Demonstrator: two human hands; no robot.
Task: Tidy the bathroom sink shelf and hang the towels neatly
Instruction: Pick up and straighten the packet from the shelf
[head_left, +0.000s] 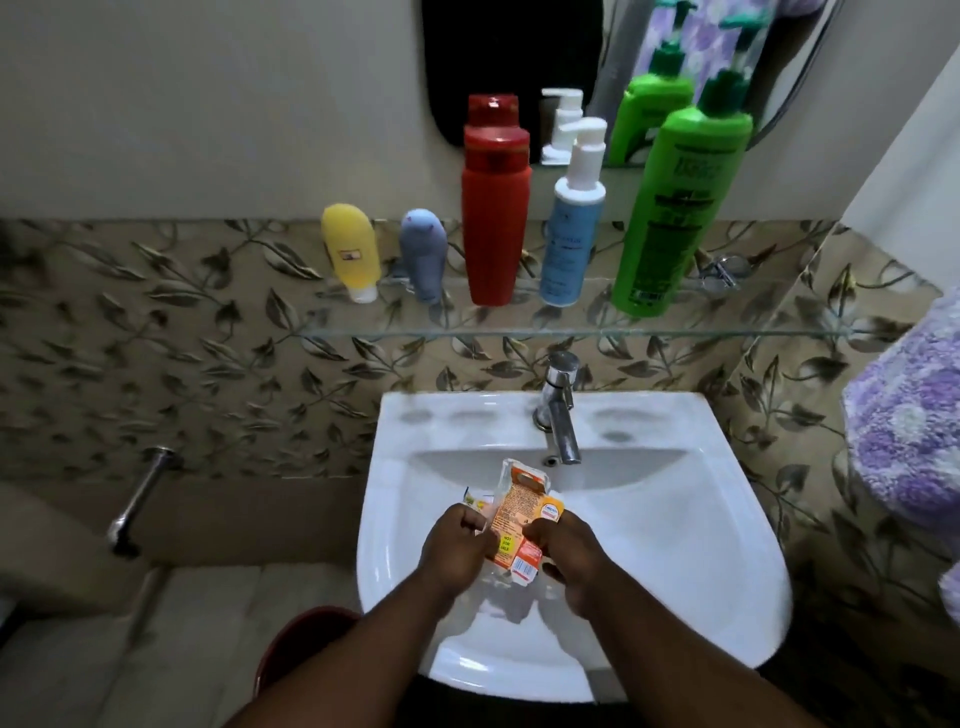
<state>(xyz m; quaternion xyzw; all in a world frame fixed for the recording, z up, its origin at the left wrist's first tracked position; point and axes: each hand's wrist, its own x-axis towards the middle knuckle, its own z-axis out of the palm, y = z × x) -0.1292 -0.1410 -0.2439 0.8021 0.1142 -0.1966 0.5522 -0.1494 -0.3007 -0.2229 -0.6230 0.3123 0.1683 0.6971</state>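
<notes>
Left grip (460, 543), right grip (569, 553) on "NOT FOR SALE" carton (522, 506)

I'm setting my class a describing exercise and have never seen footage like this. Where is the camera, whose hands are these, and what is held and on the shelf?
No machine here: a person wears one wide-angle camera on the head, looking forward and down, so both arms entering from below are their own. The left hand and right hand grip a crumpled orange carton over the white sink, below the tap. On the glass shelf stand a yellow tube, a grey-blue tube, a red bottle, a blue pump bottle and a green pump bottle. A purple towel shows at the right edge.
</notes>
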